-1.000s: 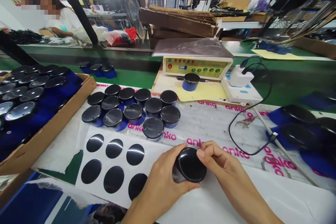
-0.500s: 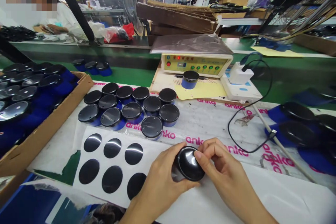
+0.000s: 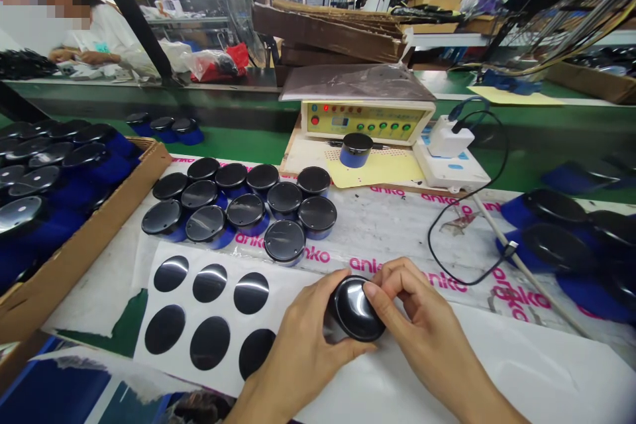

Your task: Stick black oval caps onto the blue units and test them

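My left hand [image 3: 311, 331] wraps around a round, black-topped device [image 3: 356, 310], its fingers and thumb at the sides. The device's glossy top faces up and catches a bright reflection. My right hand [image 3: 415, 315] is closed at the upper right rim, thumb on the edge of the top and fingers curled behind it. Whether a thin film lies under the thumb I cannot make out. Left of my hands lies a white sheet with black round stickers [image 3: 210, 342], partly covered by my left wrist. Behind it stand several blue devices with black tops [image 3: 285, 240].
A cardboard box [image 3: 106, 212] full of similar devices stands left. At the back are a control box with buttons [image 3: 368, 120] and a white power strip [image 3: 454, 169]; a black cable [image 3: 431, 238] loops right. More devices [image 3: 554, 245] sit far right. A person [image 3: 106, 30] works across the bench.
The view has shifted slightly, so the bench things sit a little further left. Both hands keep nearly the same hold on the device. The person across the bench has moved their hands.
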Demonstrator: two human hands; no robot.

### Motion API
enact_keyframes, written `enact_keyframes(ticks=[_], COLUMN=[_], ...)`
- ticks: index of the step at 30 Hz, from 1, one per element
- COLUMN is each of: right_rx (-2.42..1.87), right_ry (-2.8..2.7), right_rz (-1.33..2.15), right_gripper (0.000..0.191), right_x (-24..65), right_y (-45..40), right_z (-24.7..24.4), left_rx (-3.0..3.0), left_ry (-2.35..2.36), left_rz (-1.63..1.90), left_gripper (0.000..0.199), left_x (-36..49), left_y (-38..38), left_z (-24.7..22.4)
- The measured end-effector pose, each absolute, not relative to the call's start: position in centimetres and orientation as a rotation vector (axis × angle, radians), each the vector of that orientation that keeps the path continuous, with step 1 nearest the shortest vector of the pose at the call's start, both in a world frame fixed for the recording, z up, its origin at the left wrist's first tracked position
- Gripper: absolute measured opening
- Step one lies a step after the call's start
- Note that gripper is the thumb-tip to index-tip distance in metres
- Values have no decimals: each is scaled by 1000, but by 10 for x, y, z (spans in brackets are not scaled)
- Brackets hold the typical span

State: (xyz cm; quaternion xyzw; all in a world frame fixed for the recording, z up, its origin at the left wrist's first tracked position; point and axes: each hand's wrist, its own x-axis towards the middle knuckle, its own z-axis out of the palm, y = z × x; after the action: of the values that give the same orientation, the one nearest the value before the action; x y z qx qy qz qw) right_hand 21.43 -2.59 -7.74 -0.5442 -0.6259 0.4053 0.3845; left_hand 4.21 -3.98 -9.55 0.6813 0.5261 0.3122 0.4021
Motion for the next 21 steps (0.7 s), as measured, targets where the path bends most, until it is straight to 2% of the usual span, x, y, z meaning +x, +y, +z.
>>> enact_keyframes(ticks=[21], right_rx=[-1456], right_ry=[-1706], right_rz=[979], right_gripper=[30], right_x=[214], right_y=[-21], right_z=[-66], left_rx=[1748], left_ry=[1313], left_rz=[794], left_gripper=[68], left_x=[41], left_y=[-40], left_z=[-96])
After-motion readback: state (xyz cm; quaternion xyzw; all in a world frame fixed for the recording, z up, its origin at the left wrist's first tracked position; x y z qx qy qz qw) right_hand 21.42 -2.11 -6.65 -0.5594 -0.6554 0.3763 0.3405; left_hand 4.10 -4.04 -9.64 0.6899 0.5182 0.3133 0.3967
